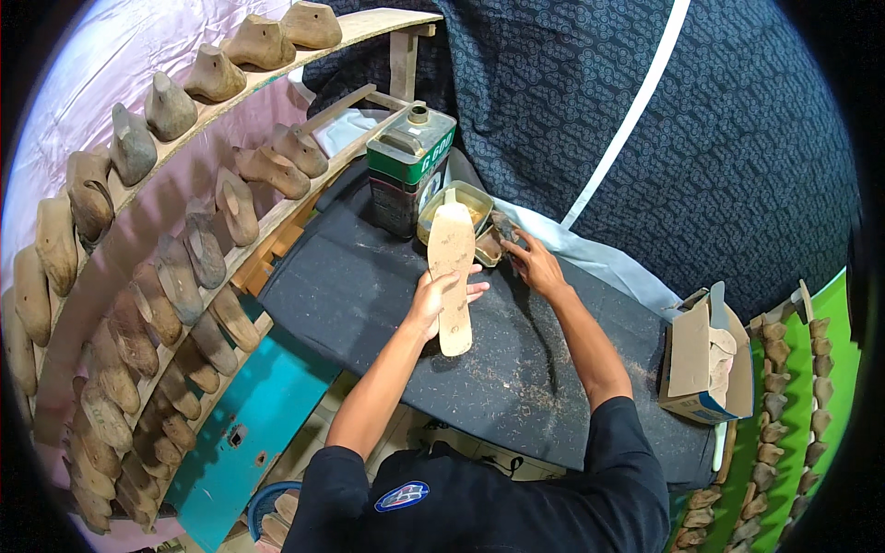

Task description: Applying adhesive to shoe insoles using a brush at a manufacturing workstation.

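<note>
My left hand point(433, 304) grips a tan shoe insole point(452, 263) with dark specks, held upright above the dark table. Its fingers show past the insole's right edge. My right hand point(536, 265) is at the table's far side, with its fingers apart beside a small brown-lined container point(489, 247) and a dark, crumpled-looking piece point(504, 225). Whether the fingertips touch that piece is unclear. Behind the insole's top sits a yellowish square tub point(473, 198), partly hidden, with a pale handle-like piece point(450, 195) at it.
A green and dark metal can point(412, 166) stands left of the tub. Racks point(217, 106) of wooden shoe lasts point(261, 41) line the left. A cardboard box point(690, 355) with beige pieces sits at the table's right end. Shavings point(539, 392) lie on the dark tabletop point(369, 300). Patterned cloth point(737, 157) hangs behind.
</note>
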`<state>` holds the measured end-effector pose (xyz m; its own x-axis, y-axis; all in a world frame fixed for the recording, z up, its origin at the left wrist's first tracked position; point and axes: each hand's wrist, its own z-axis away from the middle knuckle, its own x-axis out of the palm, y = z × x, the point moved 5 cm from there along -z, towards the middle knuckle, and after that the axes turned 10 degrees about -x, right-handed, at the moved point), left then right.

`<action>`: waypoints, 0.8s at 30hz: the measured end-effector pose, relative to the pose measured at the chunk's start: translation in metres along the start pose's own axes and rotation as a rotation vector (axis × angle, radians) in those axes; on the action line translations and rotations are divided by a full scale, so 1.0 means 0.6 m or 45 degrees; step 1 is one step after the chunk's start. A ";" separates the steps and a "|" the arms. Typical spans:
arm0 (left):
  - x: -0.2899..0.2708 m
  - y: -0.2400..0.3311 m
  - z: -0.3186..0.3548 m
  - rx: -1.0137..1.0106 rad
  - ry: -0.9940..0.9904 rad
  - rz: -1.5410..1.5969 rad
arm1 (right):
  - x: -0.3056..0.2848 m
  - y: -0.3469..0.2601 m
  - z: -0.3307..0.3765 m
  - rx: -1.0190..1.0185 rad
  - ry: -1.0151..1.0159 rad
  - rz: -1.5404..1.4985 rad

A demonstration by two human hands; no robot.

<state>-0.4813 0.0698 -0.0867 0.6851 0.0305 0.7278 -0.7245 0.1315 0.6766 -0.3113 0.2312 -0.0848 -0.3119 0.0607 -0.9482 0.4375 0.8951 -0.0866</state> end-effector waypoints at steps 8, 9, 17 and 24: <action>0.001 -0.010 -0.011 -0.047 -0.015 -0.013 | -0.016 0.027 -0.005 -0.067 0.669 -0.245; 0.002 -0.011 -0.011 -0.045 -0.018 -0.012 | -0.019 0.028 -0.004 -0.068 0.669 -0.242; -0.014 -0.031 -0.004 -0.065 -0.002 -0.055 | -0.026 0.062 0.039 0.463 1.254 -1.495; -0.011 -0.063 -0.013 -0.102 -0.023 -0.095 | -0.025 0.007 -0.003 0.215 0.796 -0.993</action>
<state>-0.4580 0.0724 -0.1180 0.7349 -0.0002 0.6782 -0.6628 0.2113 0.7183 -0.3060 0.2348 -0.0702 -0.9259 -0.2501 -0.2830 0.0218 0.7127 -0.7011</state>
